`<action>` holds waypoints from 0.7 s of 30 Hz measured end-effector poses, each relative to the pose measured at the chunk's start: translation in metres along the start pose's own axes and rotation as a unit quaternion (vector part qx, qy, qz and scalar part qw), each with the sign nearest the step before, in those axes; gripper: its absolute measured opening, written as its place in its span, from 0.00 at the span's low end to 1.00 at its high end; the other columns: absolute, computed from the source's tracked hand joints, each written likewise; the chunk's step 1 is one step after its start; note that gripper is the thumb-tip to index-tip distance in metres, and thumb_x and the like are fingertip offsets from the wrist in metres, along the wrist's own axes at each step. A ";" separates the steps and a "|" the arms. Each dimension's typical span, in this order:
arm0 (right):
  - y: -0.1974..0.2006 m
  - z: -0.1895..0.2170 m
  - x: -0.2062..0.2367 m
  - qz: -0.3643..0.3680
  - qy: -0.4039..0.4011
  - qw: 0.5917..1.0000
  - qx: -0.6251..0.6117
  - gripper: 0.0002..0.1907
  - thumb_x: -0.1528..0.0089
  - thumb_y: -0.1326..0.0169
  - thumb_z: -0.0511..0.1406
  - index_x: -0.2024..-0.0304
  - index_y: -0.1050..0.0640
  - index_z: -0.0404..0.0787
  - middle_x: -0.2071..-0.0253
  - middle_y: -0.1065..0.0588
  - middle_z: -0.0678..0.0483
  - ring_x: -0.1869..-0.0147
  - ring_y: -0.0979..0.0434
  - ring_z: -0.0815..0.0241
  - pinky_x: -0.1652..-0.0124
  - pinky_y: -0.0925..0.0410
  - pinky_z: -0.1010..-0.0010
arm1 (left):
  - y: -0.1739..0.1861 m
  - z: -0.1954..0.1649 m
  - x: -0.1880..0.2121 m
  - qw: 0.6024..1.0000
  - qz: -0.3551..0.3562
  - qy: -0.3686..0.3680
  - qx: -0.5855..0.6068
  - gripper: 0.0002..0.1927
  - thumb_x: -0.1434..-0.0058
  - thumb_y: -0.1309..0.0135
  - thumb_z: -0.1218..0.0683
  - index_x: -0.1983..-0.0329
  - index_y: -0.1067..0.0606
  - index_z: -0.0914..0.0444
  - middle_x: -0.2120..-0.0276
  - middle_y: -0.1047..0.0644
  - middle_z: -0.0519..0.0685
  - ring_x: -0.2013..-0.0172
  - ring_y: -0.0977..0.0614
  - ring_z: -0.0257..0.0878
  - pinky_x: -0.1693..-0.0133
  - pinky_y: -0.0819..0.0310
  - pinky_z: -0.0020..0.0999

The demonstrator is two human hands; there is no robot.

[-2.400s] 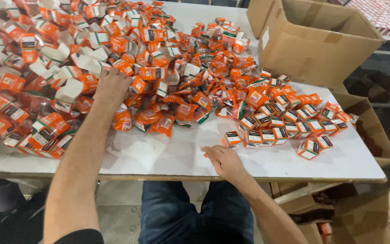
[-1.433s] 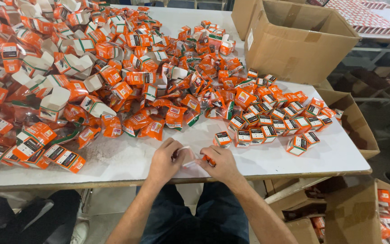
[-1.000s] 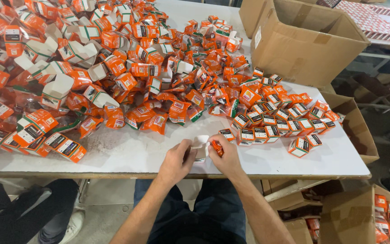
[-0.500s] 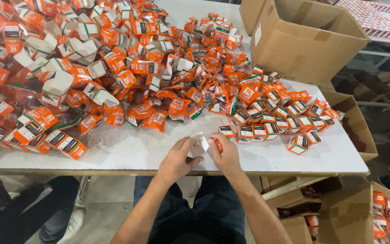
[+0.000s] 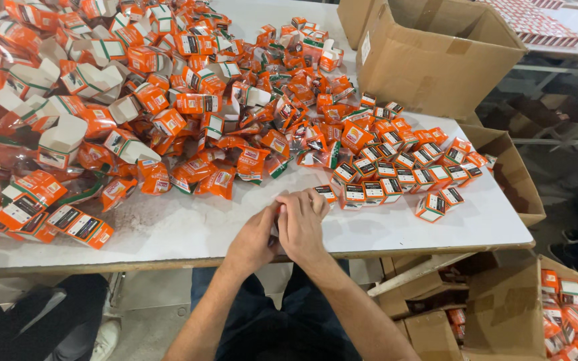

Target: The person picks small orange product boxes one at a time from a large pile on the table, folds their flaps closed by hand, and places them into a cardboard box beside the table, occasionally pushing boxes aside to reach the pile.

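Head view: left hand (image 5: 254, 235) & right hand (image 5: 301, 224) pressed together at table (image 5: 396, 230) edge, fingers clenched round sth small, mostly hidden; orange boxes (image 5: 396, 170) just beyond.

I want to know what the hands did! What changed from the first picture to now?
The left hand came back from the pile to the table edge and met the right hand. Both now close together around something small, mostly hidden. The pile, the neat rows of boxes and the big carton stayed put.
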State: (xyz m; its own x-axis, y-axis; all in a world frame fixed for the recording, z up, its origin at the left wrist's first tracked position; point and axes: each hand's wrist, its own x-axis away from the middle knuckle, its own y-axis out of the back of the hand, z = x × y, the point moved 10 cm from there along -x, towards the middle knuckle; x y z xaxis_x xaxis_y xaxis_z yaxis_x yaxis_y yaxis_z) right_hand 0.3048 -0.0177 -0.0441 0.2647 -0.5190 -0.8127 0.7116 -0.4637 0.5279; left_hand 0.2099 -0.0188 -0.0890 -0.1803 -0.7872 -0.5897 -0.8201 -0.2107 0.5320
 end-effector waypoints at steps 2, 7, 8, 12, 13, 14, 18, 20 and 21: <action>-0.001 -0.003 0.004 0.012 -0.005 1.000 -0.007 0.14 0.38 0.47 0.29 0.49 0.28 0.39 0.52 0.28 0.47 0.44 0.33 0.42 0.44 0.43 0.47 | 0.002 -0.004 0.001 0.999 -0.015 -0.017 -0.026 0.40 0.62 0.39 0.68 0.41 0.34 0.69 0.57 0.24 0.58 0.57 0.21 0.57 0.59 0.22 0.44; 0.006 -0.012 0.023 0.049 -0.003 0.994 -0.098 0.23 0.37 0.44 0.32 0.41 0.32 0.32 0.44 0.30 0.42 0.40 0.34 0.40 0.41 0.40 0.48 | 0.006 -0.013 0.002 0.999 -0.014 -0.004 -0.029 0.26 0.54 0.40 0.67 0.48 0.25 0.64 0.57 0.24 0.56 0.60 0.19 0.52 0.62 0.19 0.39; 0.010 -0.015 0.028 0.062 -0.001 0.990 -0.124 0.27 0.38 0.42 0.33 0.39 0.33 0.30 0.43 0.31 0.41 0.39 0.35 0.39 0.42 0.40 0.48 | 0.007 -0.013 0.000 1.000 -0.012 0.005 -0.023 0.25 0.53 0.39 0.66 0.50 0.25 0.64 0.58 0.24 0.55 0.61 0.18 0.52 0.62 0.19 0.38; 0.018 -0.023 0.038 0.078 0.031 0.989 -0.118 0.20 0.36 0.42 0.33 0.42 0.26 0.34 0.41 0.26 0.46 0.38 0.31 0.45 0.40 0.37 0.53 | 0.011 -0.018 -0.004 1.000 -0.014 0.011 -0.017 0.25 0.51 0.35 0.62 0.49 0.26 0.65 0.60 0.25 0.54 0.64 0.19 0.50 0.64 0.20 0.40; 0.016 -0.029 0.037 0.084 0.021 0.992 -0.088 0.17 0.37 0.42 0.32 0.45 0.24 0.36 0.45 0.24 0.49 0.39 0.30 0.46 0.41 0.38 0.53 | 0.012 -0.021 -0.004 1.000 -0.016 0.006 -0.019 0.27 0.50 0.34 0.61 0.46 0.26 0.65 0.61 0.26 0.55 0.65 0.19 0.50 0.64 0.21 0.41; 0.013 -0.034 0.035 0.090 0.010 0.994 -0.057 0.15 0.38 0.42 0.31 0.48 0.22 0.38 0.49 0.22 0.52 0.41 0.29 0.48 0.41 0.39 0.53 | 0.011 -0.020 -0.003 1.000 -0.012 0.014 -0.004 0.28 0.50 0.34 0.60 0.45 0.27 0.66 0.59 0.26 0.55 0.66 0.19 0.49 0.65 0.21 0.40; 0.008 -0.029 0.019 0.096 0.040 0.994 -0.014 0.11 0.39 0.41 0.31 0.53 0.19 0.43 0.51 0.22 0.59 0.42 0.31 0.49 0.41 0.41 0.55 | 0.010 -0.017 0.000 0.999 -0.017 0.028 -0.001 0.26 0.47 0.34 0.59 0.45 0.26 0.65 0.57 0.26 0.55 0.67 0.19 0.48 0.65 0.22 0.40; 0.010 -0.020 0.014 0.108 0.055 0.992 -0.027 0.13 0.42 0.43 0.31 0.53 0.18 0.42 0.48 0.25 0.54 0.40 0.32 0.46 0.41 0.43 0.53 | 0.011 -0.018 0.000 0.999 -0.031 0.011 -0.035 0.22 0.47 0.34 0.58 0.49 0.26 0.64 0.57 0.26 0.55 0.64 0.19 0.49 0.63 0.22 0.42; 0.012 -0.016 0.014 0.113 0.063 0.991 -0.032 0.15 0.43 0.44 0.31 0.53 0.18 0.41 0.46 0.26 0.52 0.39 0.33 0.44 0.40 0.44 0.52 | 0.012 -0.020 0.001 0.998 -0.038 -0.006 -0.054 0.21 0.47 0.34 0.59 0.52 0.26 0.64 0.57 0.27 0.55 0.62 0.20 0.51 0.61 0.22 0.42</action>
State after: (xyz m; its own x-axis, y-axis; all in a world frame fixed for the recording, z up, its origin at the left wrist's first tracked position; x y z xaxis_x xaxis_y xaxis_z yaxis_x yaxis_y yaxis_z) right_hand 0.3272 -0.0183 -0.0530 0.4979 -0.5094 -0.7019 0.6638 -0.2970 0.6864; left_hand 0.2111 -0.0337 -0.0705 -0.1267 -0.7604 -0.6370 -0.7677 -0.3314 0.5484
